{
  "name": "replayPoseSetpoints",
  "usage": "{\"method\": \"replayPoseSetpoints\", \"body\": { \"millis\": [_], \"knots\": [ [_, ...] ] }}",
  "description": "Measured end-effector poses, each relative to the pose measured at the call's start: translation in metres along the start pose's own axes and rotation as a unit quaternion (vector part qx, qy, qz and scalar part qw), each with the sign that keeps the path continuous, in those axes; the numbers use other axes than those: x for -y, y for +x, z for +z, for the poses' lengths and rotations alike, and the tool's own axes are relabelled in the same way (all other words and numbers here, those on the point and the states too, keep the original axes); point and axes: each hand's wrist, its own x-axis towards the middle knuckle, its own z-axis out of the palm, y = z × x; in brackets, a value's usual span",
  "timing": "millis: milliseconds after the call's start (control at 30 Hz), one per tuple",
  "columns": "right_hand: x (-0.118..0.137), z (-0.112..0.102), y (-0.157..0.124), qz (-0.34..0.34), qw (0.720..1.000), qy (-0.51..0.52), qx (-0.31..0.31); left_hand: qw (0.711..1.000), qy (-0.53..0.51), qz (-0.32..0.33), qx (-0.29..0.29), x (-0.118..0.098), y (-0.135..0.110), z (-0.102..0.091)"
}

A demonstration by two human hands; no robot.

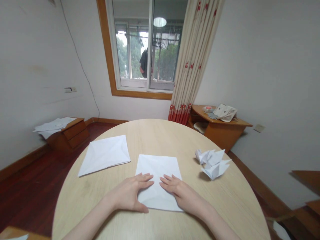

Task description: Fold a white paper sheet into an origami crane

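A white sheet of paper [158, 166] lies flat on the round table in front of me, with faint crease lines on it. My left hand [132, 192] rests on its left side, fingers stretched over the paper and thumb by the near left corner. On the right side of the same sheet, my right hand [178, 190] lies flat with its fingers pointing inward. Bare paper shows between the two hands. Parts of both side edges are hidden under my palms.
A stack of white paper [105, 154] lies at the table's left. Folded paper figures [213, 164] stand at the right of the round wooden table [160, 133]. Beyond are a corner cabinet [220, 128] bearing a cloth bag, a low drawer unit [75, 133], a curtain [192, 63] and a window.
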Motion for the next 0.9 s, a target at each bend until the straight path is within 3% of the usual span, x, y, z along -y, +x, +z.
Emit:
{"method": "replayPoseSetpoints", "body": {
  "millis": [200,433,633,900],
  "knots": [
    [0.018,-0.015,-0.005,0.045,0.998,0.047,0.026,0.999,0.005,0.023,-0.028,-0.005,-0.002,-0.002],
    [0.018,-0.023,-0.007,0.062,0.994,0.071,0.049,0.993,-0.061,0.035,-0.090,-0.005,-0.007,-0.001],
    [0.019,-0.029,-0.016,0.068,0.993,0.095,0.013,0.987,-0.102,0.046,-0.112,-0.007,-0.009,-0.004],
    [0.025,-0.033,-0.023,0.026,0.993,0.113,-0.013,0.988,-0.108,-0.007,-0.108,-0.011,-0.013,-0.007]
  ]
}}
